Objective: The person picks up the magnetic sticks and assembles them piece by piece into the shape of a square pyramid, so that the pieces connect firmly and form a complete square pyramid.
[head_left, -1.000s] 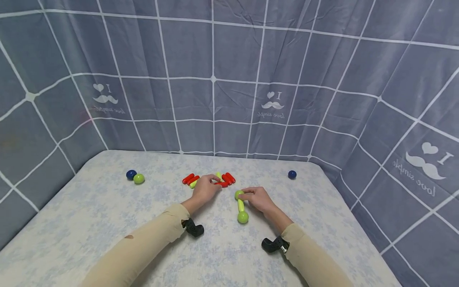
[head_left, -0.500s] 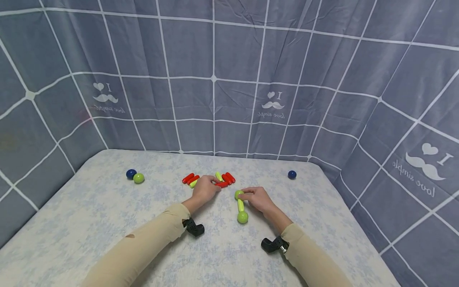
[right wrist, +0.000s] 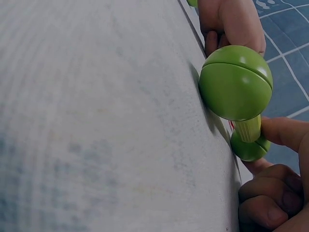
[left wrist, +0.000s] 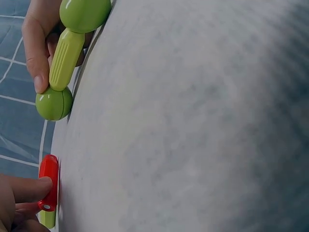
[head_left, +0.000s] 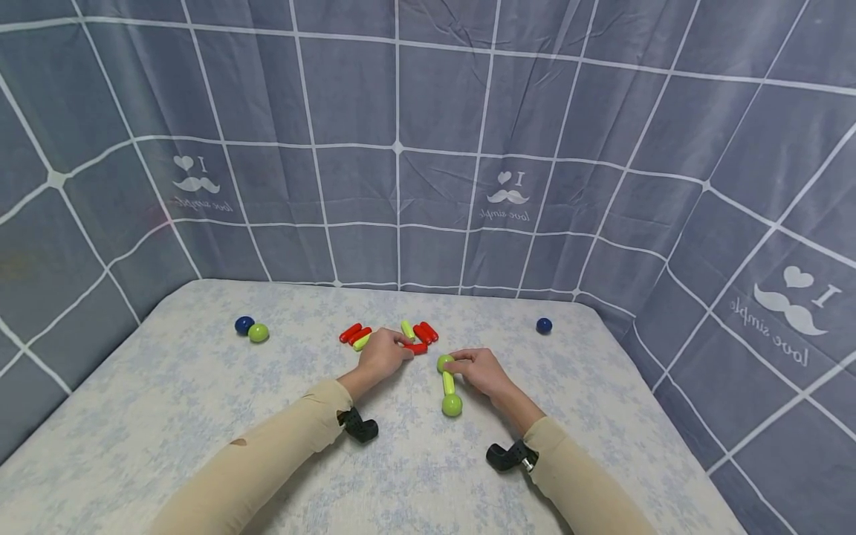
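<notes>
My left hand (head_left: 383, 353) pinches a short red rod (left wrist: 48, 181) between thumb and finger, low over the tabletop. In the head view its right end pokes out past the fingertips. My right hand (head_left: 485, 369) holds the far end of a dumbbell shape made of a ribbed lime-green rod (head_left: 449, 383) with a green ball at each end. Its fingers grip around the far ball (left wrist: 54, 104), while the near ball (head_left: 452, 405) rests closer to me, untouched. The right wrist view shows that near ball large, with the rod running behind it.
Beside the left hand lie two red rods (head_left: 351, 334) and a lime rod (head_left: 362, 342). Just beyond it are another lime rod (head_left: 407, 329) and two red ones (head_left: 425, 332). A blue ball (head_left: 244, 325) and green ball (head_left: 258, 333) sit far left; another blue ball (head_left: 545, 325) is far right.
The red rod at my left fingertips has come slightly toward me, away from the lime rod behind it. My right hand and the dumbbell shape have stayed put.
</notes>
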Motion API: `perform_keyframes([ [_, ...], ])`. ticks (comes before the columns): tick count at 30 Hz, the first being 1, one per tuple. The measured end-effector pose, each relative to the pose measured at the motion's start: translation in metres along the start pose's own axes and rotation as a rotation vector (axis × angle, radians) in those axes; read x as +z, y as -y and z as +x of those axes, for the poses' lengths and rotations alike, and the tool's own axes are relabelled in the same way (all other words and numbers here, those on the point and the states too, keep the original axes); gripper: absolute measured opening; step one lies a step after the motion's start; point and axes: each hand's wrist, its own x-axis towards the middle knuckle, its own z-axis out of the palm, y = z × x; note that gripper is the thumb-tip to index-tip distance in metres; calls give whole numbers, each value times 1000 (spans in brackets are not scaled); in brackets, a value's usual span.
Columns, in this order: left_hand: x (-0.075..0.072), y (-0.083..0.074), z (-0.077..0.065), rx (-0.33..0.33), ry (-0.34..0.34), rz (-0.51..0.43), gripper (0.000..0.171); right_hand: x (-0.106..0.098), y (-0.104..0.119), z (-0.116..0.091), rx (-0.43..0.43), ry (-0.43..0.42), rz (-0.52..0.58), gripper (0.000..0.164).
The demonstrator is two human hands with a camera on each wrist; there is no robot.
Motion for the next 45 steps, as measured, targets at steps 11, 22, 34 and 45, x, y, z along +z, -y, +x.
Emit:
perform_keyframes([
  [11, -4, -1, -12, 52, 81, 33, 17, 0, -1, 1, -14, -9, -20, 35],
  [22, -3, -10, -19, 81, 147, -18, 16, -1, -1, 1, -21, -2, -26, 33],
  [34, 0, -10, -21, 88, 155, -21, 17, -1, -1, 1, -22, 2, -20, 33],
  [45, -5, -2, -27, 87, 140, -54, 31, -1, -3, 2, -35, 12, -20, 35],
])
